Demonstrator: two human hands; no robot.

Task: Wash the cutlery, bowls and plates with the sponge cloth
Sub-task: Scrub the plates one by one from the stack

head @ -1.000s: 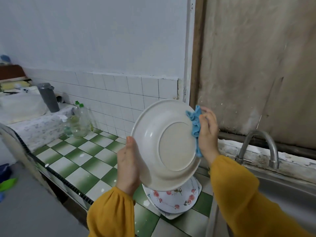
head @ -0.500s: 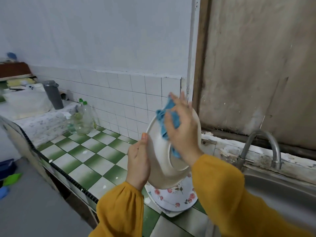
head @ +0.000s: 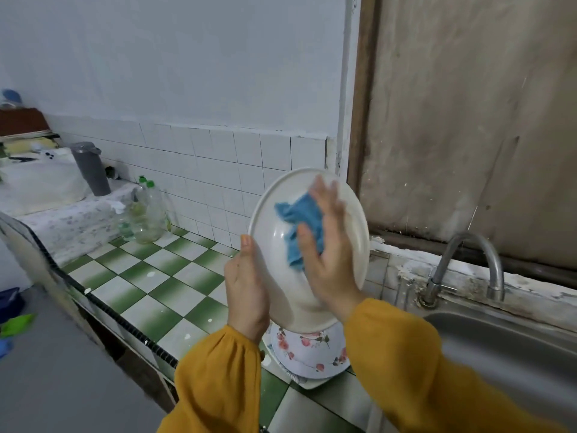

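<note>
Cream-white, round, glossy plate [head: 274, 220]: held upright and tilted above the counter, its underside toward the camera. The left hand [head: 246, 292] clasps the plate's lower left rim, thumb laid on the near face, fingers hidden behind. The right hand [head: 324, 254] lies flat and spread, palm pressing a crumpled blue sponge cloth [head: 299, 223] against the middle of the plate; cloth pinned under palm and fingers, not clenched.

Stack of flower-patterned plates [head: 312, 348]: on the green-and-white checked tile counter [head: 140, 292], directly below the left wrist and the held plate.

Steel sink basin [head: 505, 348] and curved metal tap [head: 468, 264]: to the right of the right forearm; no water seen running.

Clear plastic bottles with green caps [head: 146, 214]: well beyond the left hand, against the wall tiles.

Step in hand, by judgement: scrubbing the plate's back. Next move probably calls for turning the plate in the left hand's grasp to wipe rim and front, then carrying it rightward to the tap. Cutlery and bowls not identifiable.
</note>
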